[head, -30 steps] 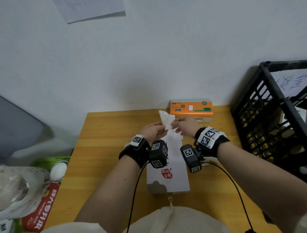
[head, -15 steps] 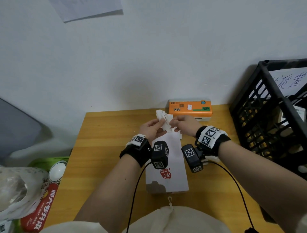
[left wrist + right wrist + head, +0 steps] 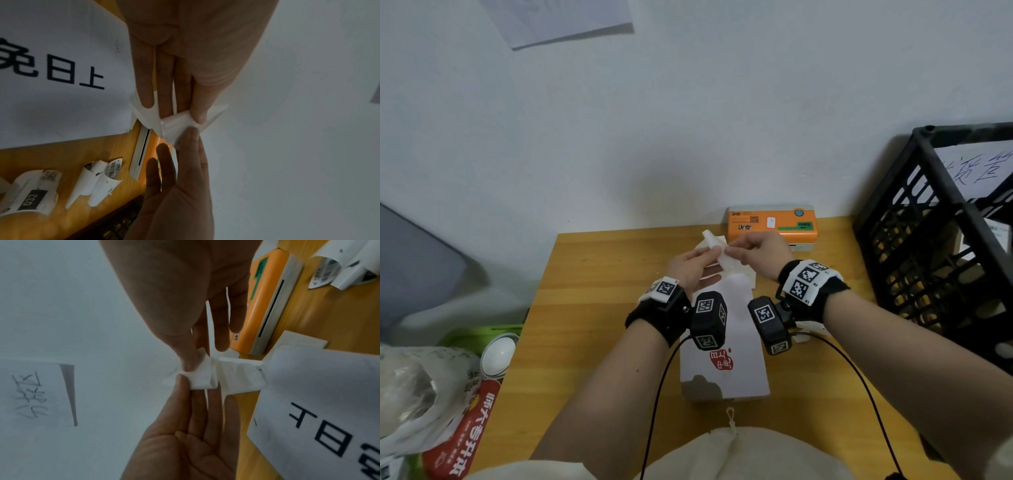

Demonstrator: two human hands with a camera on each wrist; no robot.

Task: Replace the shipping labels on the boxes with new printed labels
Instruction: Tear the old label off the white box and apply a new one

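Note:
Both hands hold one crumpled white label (image 3: pixel 717 248) over the far end of a white box (image 3: pixel 726 342) with a red seal print. My left hand (image 3: pixel 698 263) pinches it between thumb and fingertip; the other fingers are straight. My right hand (image 3: pixel 751 251) pinches the same label from the right. In the left wrist view the label (image 3: pixel 179 125) lies between my left hand (image 3: pixel 197 119) and my right hand (image 3: pixel 191 136). The right wrist view shows the label (image 3: pixel 203 378) reaching down to the box (image 3: pixel 318 386). I cannot tell whether it is stuck there.
An orange label printer (image 3: pixel 770 228) stands at the back of the wooden table (image 3: pixel 592 308). Curled loose labels (image 3: pixel 98 177) lie right of the box. A black crate (image 3: pixel 935 240) fills the right side. A plastic bag (image 3: pixel 407 394) and a red packet (image 3: pixel 462 445) sit at the left.
The label stood taller a second ago; it is now bent lower and more crumpled between the fingers. Both hands stay over the box's far end.

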